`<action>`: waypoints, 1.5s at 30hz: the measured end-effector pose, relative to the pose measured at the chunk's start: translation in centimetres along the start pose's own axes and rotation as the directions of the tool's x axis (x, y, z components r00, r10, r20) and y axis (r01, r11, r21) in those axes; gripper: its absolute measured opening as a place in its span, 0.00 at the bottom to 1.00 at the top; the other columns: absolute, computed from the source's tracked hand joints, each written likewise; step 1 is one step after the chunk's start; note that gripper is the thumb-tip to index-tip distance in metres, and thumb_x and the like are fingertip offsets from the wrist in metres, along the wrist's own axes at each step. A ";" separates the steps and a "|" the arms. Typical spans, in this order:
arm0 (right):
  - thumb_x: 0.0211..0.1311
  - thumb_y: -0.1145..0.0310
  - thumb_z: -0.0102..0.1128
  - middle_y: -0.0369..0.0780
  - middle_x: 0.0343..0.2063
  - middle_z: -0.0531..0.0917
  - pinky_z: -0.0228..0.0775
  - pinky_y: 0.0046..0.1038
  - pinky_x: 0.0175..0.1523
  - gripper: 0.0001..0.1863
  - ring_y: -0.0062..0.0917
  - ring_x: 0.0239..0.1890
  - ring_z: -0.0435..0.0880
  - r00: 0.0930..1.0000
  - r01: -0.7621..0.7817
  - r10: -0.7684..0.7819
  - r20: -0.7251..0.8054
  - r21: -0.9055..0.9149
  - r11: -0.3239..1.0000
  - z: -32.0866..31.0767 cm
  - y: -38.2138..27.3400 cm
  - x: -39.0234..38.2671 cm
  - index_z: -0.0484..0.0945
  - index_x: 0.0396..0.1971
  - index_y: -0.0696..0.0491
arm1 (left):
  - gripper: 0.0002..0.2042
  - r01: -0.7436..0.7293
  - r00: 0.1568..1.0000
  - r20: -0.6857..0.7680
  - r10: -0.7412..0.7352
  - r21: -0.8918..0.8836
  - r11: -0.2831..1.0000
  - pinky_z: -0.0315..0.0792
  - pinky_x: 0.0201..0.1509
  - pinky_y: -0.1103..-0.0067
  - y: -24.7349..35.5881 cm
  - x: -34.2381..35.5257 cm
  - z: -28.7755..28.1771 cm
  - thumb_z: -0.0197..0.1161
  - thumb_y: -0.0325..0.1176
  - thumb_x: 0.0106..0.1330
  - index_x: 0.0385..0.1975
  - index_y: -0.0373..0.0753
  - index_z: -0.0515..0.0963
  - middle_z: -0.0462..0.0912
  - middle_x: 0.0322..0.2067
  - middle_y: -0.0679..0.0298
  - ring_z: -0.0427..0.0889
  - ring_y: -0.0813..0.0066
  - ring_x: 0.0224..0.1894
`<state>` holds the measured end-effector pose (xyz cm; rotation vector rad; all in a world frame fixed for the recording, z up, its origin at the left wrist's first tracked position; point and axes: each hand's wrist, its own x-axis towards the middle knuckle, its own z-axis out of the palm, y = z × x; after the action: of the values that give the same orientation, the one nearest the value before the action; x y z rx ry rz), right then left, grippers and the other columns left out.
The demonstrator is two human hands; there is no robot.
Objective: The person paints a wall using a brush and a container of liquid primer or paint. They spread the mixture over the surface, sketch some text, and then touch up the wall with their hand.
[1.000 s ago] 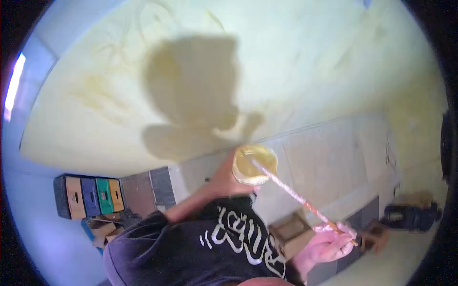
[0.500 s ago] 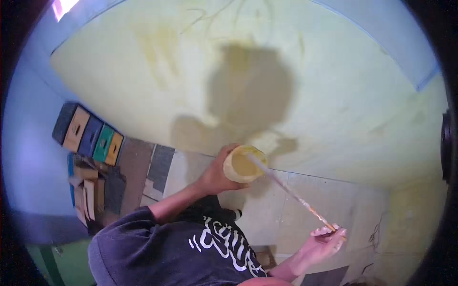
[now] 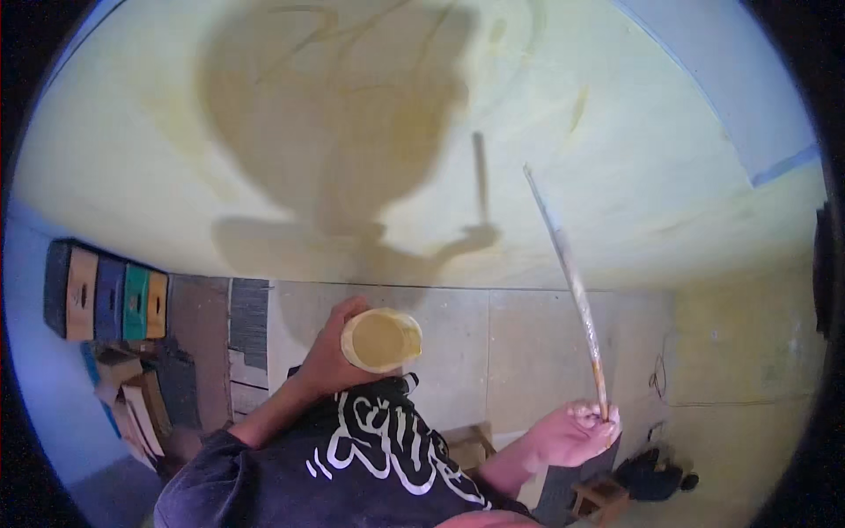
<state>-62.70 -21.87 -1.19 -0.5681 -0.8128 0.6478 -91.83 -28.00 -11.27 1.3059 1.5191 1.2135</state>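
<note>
My left hand [image 3: 332, 359] is wrapped round a pale yellow cup [image 3: 417, 339] with a small lip on its right side. Yellowish-beige paint [image 3: 377, 341] fills part of it. Off to the right, my right hand [image 3: 576, 433] pinches the lower end of a long, thin paint-smeared stick [image 3: 570, 269], perhaps a brush. The stick points up and away, clear of the cup, its tip in front of the wall. Whether that tip has bristles I cannot make out. Ahead of me, the pale yellow wall [image 3: 607, 194] has darker yellow streaks and thin curved lines.
To the left stands a small drawer unit [image 3: 106, 295] with coloured fronts. Cardboard boxes [image 3: 132, 396] are piled beside it. A wooden stool-like piece [image 3: 600, 502] and a dark bundle [image 3: 653, 475] lie at lower right. My shadow falls on the wall.
The stick has come out of the cup and swung up toward the wall in my right hand. The cup now appears lower and further left, and the whole view has shifted.
</note>
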 end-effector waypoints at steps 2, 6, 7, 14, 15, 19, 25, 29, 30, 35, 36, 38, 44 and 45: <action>0.70 0.68 0.49 0.47 0.31 0.80 0.75 0.26 0.32 0.14 0.29 0.31 0.81 0.941 0.325 -0.308 0.139 -0.124 0.937 2.3 -0.1 -1.4 0.74 0.45 0.63 | 0.54 0.000 0.996 0.093 0.005 -0.055 0.998 0.67 0.65 0.67 -0.2 0.9 -1.9 0.84 0.39 0.39 0.66 0.35 0.53 0.70 0.57 0.52 0.72 0.61 0.61; 0.68 0.69 0.50 0.53 0.33 0.76 0.82 0.37 0.25 0.13 0.34 0.24 0.79 0.828 0.560 -0.524 0.200 -0.338 0.757 1.8 2.0 0.7 0.72 0.43 0.65 | 0.55 -0.049 0.984 0.165 0.066 -0.100 0.994 0.65 0.66 0.68 0.6 5.0 -0.9 0.84 0.36 0.39 0.66 0.34 0.52 0.69 0.58 0.52 0.70 0.61 0.62; 0.68 0.69 0.50 0.53 0.33 0.76 0.82 0.37 0.25 0.13 0.34 0.24 0.79 0.820 0.566 -0.546 0.171 -0.384 0.729 2.3 1.2 0.1 0.72 0.43 0.65 | 0.55 -0.086 0.974 0.203 0.102 -0.089 0.992 0.64 0.67 0.68 0.7 5.7 -1.3 0.84 0.36 0.38 0.66 0.34 0.52 0.69 0.58 0.52 0.70 0.62 0.63; 0.70 0.70 0.47 0.52 0.33 0.77 0.81 0.35 0.30 0.14 0.37 0.26 0.84 0.800 0.595 -0.525 0.289 -0.489 0.638 5.8 0.8 -1.0 0.72 0.47 0.65 | 0.54 -0.073 0.872 0.454 0.183 -0.249 0.966 0.63 0.68 0.69 0.4 10.1 -2.7 0.84 0.33 0.38 0.66 0.36 0.52 0.67 0.59 0.54 0.68 0.65 0.64; 0.70 0.70 0.47 0.52 0.33 0.77 0.81 0.35 0.30 0.14 0.37 0.26 0.84 0.811 0.576 -0.528 0.254 -0.511 0.639 6.5 0.7 -1.0 0.72 0.47 0.65 | 0.54 -0.081 0.861 0.464 0.207 -0.276 0.958 0.63 0.68 0.68 0.8 10.3 -3.5 0.84 0.32 0.38 0.66 0.36 0.52 0.67 0.59 0.55 0.68 0.65 0.64; 0.70 0.70 0.47 0.52 0.36 0.78 0.81 0.32 0.29 0.14 0.36 0.27 0.84 0.844 0.536 -0.445 0.299 -0.475 0.698 6.5 0.3 -0.8 0.72 0.47 0.64 | 0.52 0.045 0.851 0.512 0.117 -0.292 0.955 0.64 0.67 0.68 0.1 9.7 -3.2 0.84 0.32 0.39 0.65 0.38 0.54 0.70 0.57 0.56 0.70 0.66 0.62; 0.68 0.69 0.56 0.50 0.36 0.78 0.84 0.36 0.32 0.12 0.36 0.32 0.84 0.883 0.468 -0.456 0.113 -0.315 0.826 4.9 1.1 -1.9 0.74 0.46 0.60 | 0.54 0.016 0.875 0.483 0.023 -0.075 0.997 0.64 0.67 0.67 0.4 10.1 -3.6 0.85 0.36 0.38 0.66 0.38 0.54 0.70 0.58 0.56 0.70 0.64 0.63; 0.66 0.72 0.58 0.47 0.35 0.77 0.85 0.36 0.29 0.10 0.34 0.32 0.85 0.834 0.545 -0.483 0.267 -0.261 0.797 4.0 1.8 0.8 0.74 0.45 0.57 | 0.55 0.033 0.916 0.401 0.016 -0.116 0.993 0.63 0.68 0.67 1.1 9.9 -2.8 0.85 0.37 0.37 0.67 0.38 0.53 0.70 0.59 0.56 0.69 0.64 0.63; 0.65 0.72 0.58 0.46 0.33 0.76 0.84 0.33 0.27 0.10 0.31 0.28 0.84 0.825 0.563 -0.521 0.217 -0.240 0.791 4.3 2.2 1.4 0.74 0.44 0.57 | 0.55 0.042 0.925 0.379 0.018 -0.149 0.988 0.63 0.68 0.67 1.2 9.9 -2.6 0.85 0.37 0.38 0.67 0.38 0.54 0.70 0.59 0.56 0.69 0.64 0.63; 0.65 0.71 0.58 0.45 0.30 0.72 0.80 0.30 0.22 0.09 0.27 0.20 0.76 0.813 0.573 -0.532 0.236 -0.164 0.803 3.1 2.2 5.0 0.73 0.40 0.59 | 0.51 0.004 0.968 0.248 0.040 -0.176 0.984 0.60 0.69 0.67 3.1 10.5 0.9 0.83 0.38 0.40 0.65 0.37 0.57 0.65 0.60 0.56 0.64 0.63 0.65; 0.65 0.72 0.57 0.45 0.29 0.73 0.80 0.30 0.22 0.08 0.28 0.21 0.78 0.823 0.549 -0.493 0.282 -0.172 0.818 2.3 2.1 5.6 0.73 0.38 0.61 | 0.51 -0.025 0.969 0.239 0.069 -0.185 0.982 0.60 0.69 0.67 3.6 10.8 1.5 0.83 0.38 0.40 0.66 0.37 0.57 0.65 0.60 0.56 0.64 0.63 0.65; 0.63 0.73 0.59 0.44 0.26 0.75 0.79 0.31 0.22 0.09 0.31 0.25 0.82 0.830 0.519 -0.477 0.288 -0.086 0.850 1.3 2.5 7.2 0.74 0.31 0.66 | 0.51 -0.042 0.968 0.234 0.088 -0.195 0.980 0.60 0.69 0.67 4.9 11.4 2.8 0.83 0.38 0.41 0.66 0.38 0.55 0.63 0.61 0.56 0.64 0.62 0.66; 0.62 0.75 0.57 0.57 0.41 0.80 0.81 0.33 0.31 0.12 0.36 0.24 0.83 0.799 0.308 -0.308 0.517 0.089 0.947 -2.4 4.6 12.0 0.75 0.43 0.67 | 0.52 -0.057 0.995 0.068 0.069 -0.169 0.984 0.61 0.68 0.67 2.9 9.6 9.0 0.83 0.37 0.41 0.66 0.39 0.54 0.66 0.60 0.57 0.65 0.64 0.65; 0.62 0.77 0.56 0.56 0.42 0.80 0.82 0.34 0.33 0.14 0.37 0.24 0.84 0.732 0.415 -0.405 0.548 0.113 0.903 -1.9 4.5 12.4 0.76 0.46 0.65 | 0.52 -0.050 0.993 0.093 0.067 -0.174 0.983 0.61 0.68 0.67 3.6 10.0 9.6 0.83 0.37 0.41 0.66 0.39 0.54 0.66 0.60 0.57 0.65 0.64 0.65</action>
<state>-56.06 -10.39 0.50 -0.1819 -1.4577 0.3894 -83.50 -16.48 -9.85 1.2846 1.2846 1.2681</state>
